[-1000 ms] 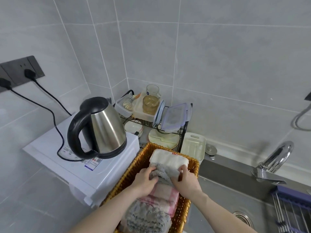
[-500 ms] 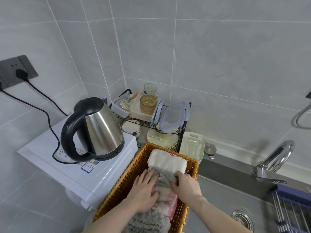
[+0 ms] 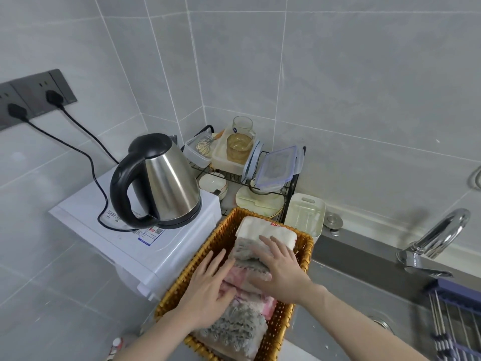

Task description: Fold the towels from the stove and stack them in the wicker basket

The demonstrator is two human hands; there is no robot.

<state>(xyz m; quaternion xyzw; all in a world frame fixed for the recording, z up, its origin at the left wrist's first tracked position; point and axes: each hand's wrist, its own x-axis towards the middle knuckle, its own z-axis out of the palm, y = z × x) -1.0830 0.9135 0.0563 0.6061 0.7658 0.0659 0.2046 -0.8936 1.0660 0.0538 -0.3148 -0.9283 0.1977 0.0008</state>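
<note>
A wicker basket [image 3: 223, 231] stands between a white appliance and the sink. It holds a row of folded towels: a cream one [image 3: 263, 229] at the far end, a grey one [image 3: 243, 250], a pink one [image 3: 235, 278] and a fluffy grey one [image 3: 234, 329] nearest me. My left hand [image 3: 208, 290] lies flat, fingers straight, on the pink towel. My right hand [image 3: 282, 269] presses flat on the grey towel, fingertips reaching the cream one. No stove is in view.
A steel kettle [image 3: 164, 181] sits on the white appliance [image 3: 135, 246] left of the basket, its cord running to a wall socket [image 3: 33, 96]. Behind stands a dish rack [image 3: 244, 175] with containers. A sink [image 3: 364, 267] and tap [image 3: 437, 235] lie to the right.
Both hands have flattened from gripping the grey towel to pressing down on the towels. The left hand slid back onto the pink towel; the camera dipped slightly.
</note>
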